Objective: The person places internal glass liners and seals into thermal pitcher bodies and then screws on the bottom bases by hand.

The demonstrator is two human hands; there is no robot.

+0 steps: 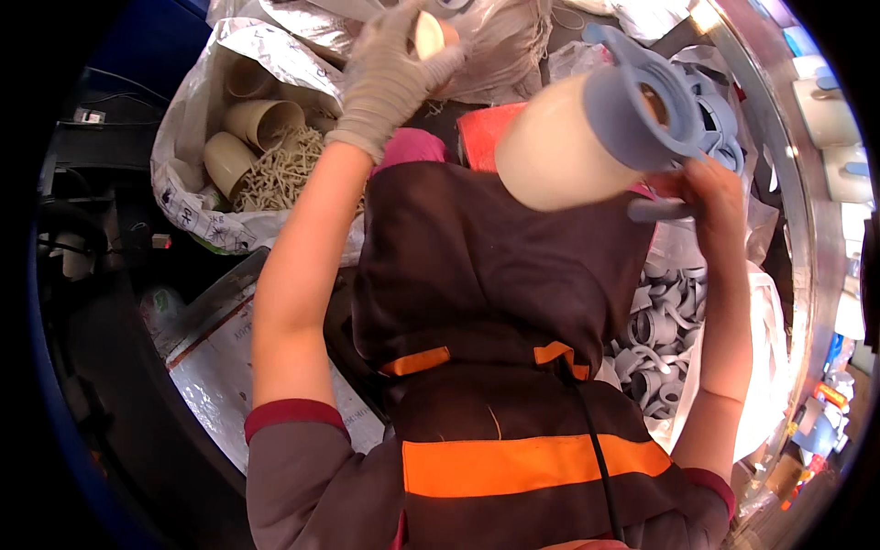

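My left hand [390, 78], in a pale knitted glove, is raised at the top centre. Its fingers and thumb curl around a small cream, round-edged piece [429, 37], partly hidden by the glove. My right hand [710, 197] grips the blue-grey handle part of a cream plastic jug [550, 147]. The jug lies tilted in the air above my lap, its base toward the left. A blue-grey collar [623, 119] with a spout surrounds its mouth, which faces right. Some fingers of my right hand are hidden behind the collar and handle.
At the left, a white sack [188, 179] holds cream cups [261, 124] and cream plastic strips [289, 174]. Another bag [761, 357], at the right, contains many grey plastic parts [655, 335]. A red object [486, 133] lies beyond my lap. A ledge [797, 183] runs along the right.
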